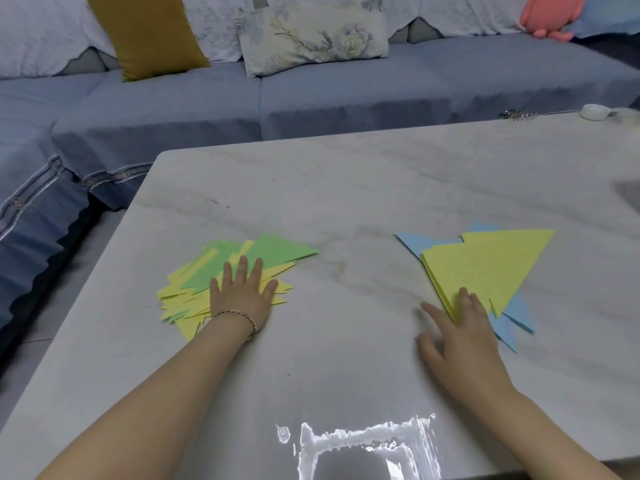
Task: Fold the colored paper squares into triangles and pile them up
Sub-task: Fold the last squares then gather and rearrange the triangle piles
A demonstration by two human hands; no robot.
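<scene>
A messy pile of green and yellow folded triangles (pixel 214 271) lies on the left of the marble table (pixel 346 188). My left hand (pixel 242 292) rests flat on that pile, fingers spread, pressing it down. On the right lies a second stack (pixel 491 268) with yellow sheets on top and blue ones (pixel 415 242) sticking out beneath. My right hand (pixel 460 330) touches the near corner of the yellow stack, fingertips on its edge, thumb out on the table. Whether it grips a sheet is unclear.
A blue sofa (pixel 311 95) wraps around the far and left sides of the table, with a mustard cushion (pixel 152 32), a floral pillow (pixel 311 36) and a pink plush toy (pixel 550 15). A small white object with a cable (pixel 594 111) sits at the far right table edge.
</scene>
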